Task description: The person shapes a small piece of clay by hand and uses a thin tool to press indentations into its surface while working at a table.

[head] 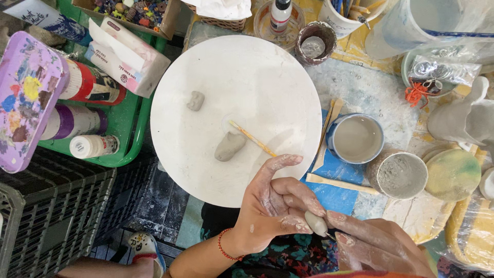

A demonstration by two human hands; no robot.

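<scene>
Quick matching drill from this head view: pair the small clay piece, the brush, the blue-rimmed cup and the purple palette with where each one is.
Things:
1. small clay piece
2. brush
3. blue-rimmed cup
4. purple palette

Places:
A. far left, beside the green tray
B. lying on the round white board, tip over a clay lump
C. pinched between the left hand and right hand
D. right of the board, holding cloudy grey liquid

Pairs: 1-C, 2-B, 3-D, 4-A

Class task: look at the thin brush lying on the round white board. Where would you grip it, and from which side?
Probably grip the brush by its bare handle end near the board's lower right rim, coming from the right. Its other end rests by the clay lump, while the handle points towards the hands.
</scene>
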